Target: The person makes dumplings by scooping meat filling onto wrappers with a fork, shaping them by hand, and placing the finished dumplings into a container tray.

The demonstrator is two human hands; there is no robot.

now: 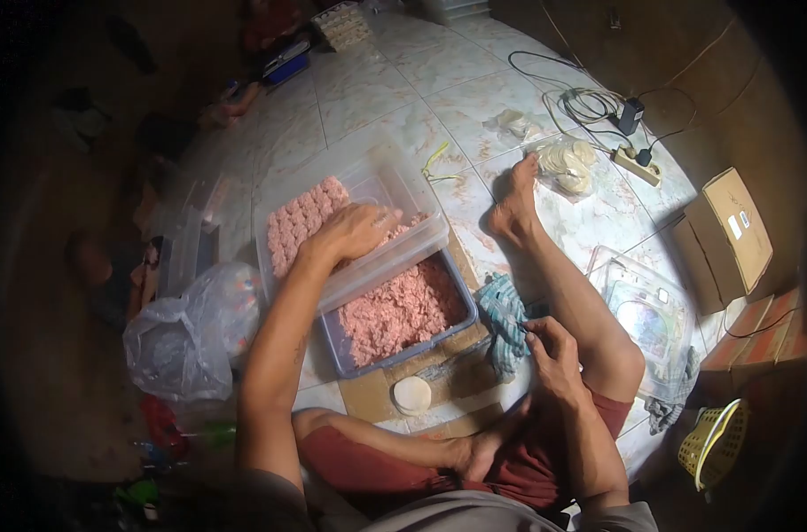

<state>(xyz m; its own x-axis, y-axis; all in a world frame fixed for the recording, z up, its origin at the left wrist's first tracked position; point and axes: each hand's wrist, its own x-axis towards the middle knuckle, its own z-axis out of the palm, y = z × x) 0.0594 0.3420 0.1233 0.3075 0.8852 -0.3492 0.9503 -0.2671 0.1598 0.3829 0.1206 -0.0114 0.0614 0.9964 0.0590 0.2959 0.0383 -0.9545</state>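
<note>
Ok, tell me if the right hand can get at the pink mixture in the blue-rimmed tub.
Probably yes: the right hand is nearby, and the clear container leaves much of the pink mixture uncovered.

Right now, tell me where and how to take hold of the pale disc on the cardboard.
Likely best: pinch the pale disc by its left and right edges, coming from the person's side. It lies flat on the cardboard, and the blue tub stands just beyond.
</note>
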